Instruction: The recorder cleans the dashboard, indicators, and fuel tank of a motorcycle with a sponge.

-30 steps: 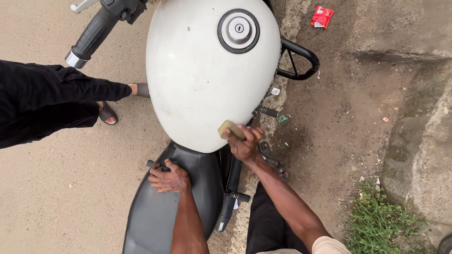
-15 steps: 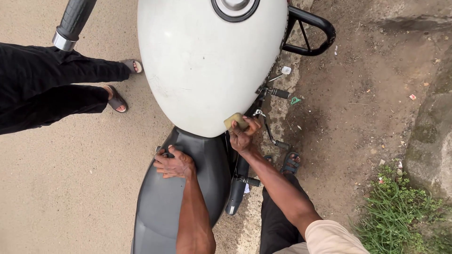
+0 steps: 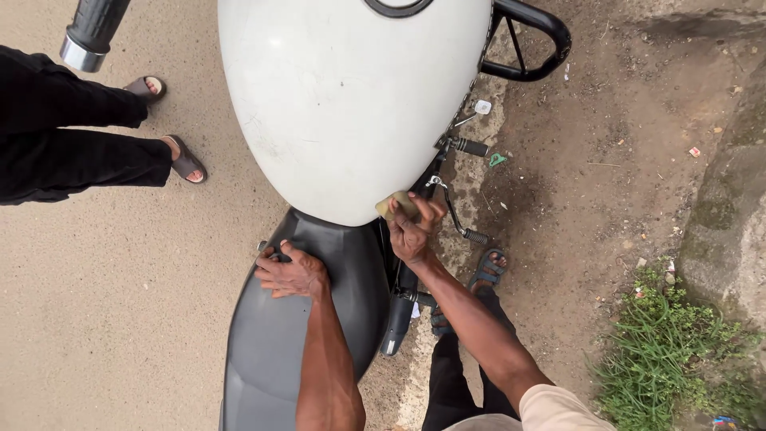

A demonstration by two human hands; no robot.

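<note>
White paint covered the tank [image 3: 343, 104] in front of me, and I had a small yellowish sponge [image 3: 396, 205] pinched in my right hand [image 3: 412, 230], fingers curled shut around it, pressing it against the tank's rear right edge, just above where the tank met the seat [image 3: 319, 319]. My left hand [image 3: 291, 271] lay spread and flat on the front of the dark seat, fingers open, gripping nothing. My own foot, in a sandal [image 3: 487, 270], stood on the dirt to the right of the bike, near a footpeg [image 3: 476, 236]. A black crash bar [image 3: 531, 44] curved out from the tank's upper right side, and a handlebar grip [image 3: 92, 32] with a chrome end showed at the top left. Another person's legs [image 3: 72, 144] in black trousers and sandals stood on the pavement to the left, well apart from my hands. Grass [image 3: 678, 351] grew beside a stone at the lower right.
</note>
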